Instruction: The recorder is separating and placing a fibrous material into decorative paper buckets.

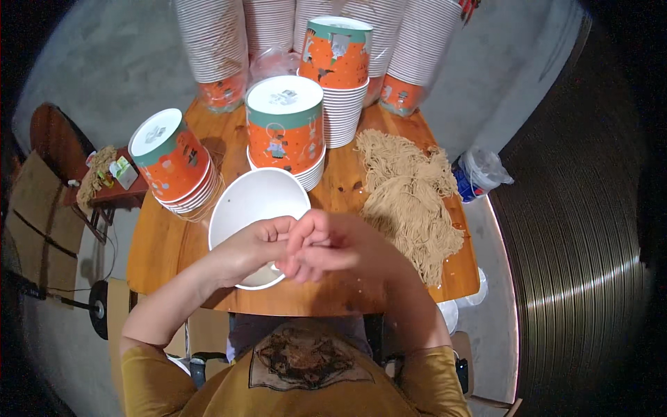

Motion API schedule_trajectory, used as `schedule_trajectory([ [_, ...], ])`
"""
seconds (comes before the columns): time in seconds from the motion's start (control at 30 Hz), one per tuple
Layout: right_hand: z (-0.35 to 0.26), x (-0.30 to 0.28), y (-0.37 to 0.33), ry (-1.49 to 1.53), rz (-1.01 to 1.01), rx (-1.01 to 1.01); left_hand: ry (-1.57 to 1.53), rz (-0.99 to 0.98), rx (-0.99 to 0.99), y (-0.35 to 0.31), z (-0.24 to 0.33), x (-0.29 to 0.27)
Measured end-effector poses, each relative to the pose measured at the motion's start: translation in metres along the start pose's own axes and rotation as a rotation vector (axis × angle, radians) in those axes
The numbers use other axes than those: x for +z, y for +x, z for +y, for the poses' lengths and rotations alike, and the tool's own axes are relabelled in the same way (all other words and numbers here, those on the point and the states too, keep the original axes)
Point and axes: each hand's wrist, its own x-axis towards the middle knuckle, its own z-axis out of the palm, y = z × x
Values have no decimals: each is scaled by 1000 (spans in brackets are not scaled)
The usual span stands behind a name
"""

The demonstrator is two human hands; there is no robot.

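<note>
My two hands meet over the near edge of a wooden table, in front of a white-lined paper bucket whose open mouth faces me. My left hand is closed, thumb and fingers bent in a pinch. Against its fingertips, my right hand has its fingers curled in and is partly smeared by motion. Whatever lies between the fingertips is too small or hidden to name. A bundle of tan string is spread on the table to the right of my right hand.
Upside-down stacks of orange and green paper buckets stand at the left, middle and back of the table. Tall wrapped bucket stacks line the far edge. A blue pail is beyond the right side, near a ribbed shutter.
</note>
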Motion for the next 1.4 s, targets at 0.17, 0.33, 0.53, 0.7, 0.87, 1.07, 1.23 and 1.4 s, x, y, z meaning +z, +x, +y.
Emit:
schedule_trajectory([
  [0.17, 3, -6, 2, -72, 181, 106, 37, 186, 92, 2, 5, 9],
  [0.33, 29, -11, 2, -4, 125, 111, 156, 245, 112, -6, 5, 16],
  [0.53, 60, 27, 10, -374, 299, -286, 273, 294, 66, -7, 2, 2],
  [0.7, 60, 68, 10, -964, 405, -454, 312, 262, 22, -5, 4, -2],
  [0.87, 50, 84, 6, -1166, 211, -566, 335, 217, 29, 0, 5, 4],
  [1.07, 0, 13, 13, -764, 190, -391, 268, 257, 175, 7, 4, -3],
  [1.23, -13, -19, 8, -631, 281, -400, 194, 175, 76, 13, 21, 14],
  [1.4, -12, -24, 13, -524, 254, -279, 312, 183, 52, 17, 14, 9],
])
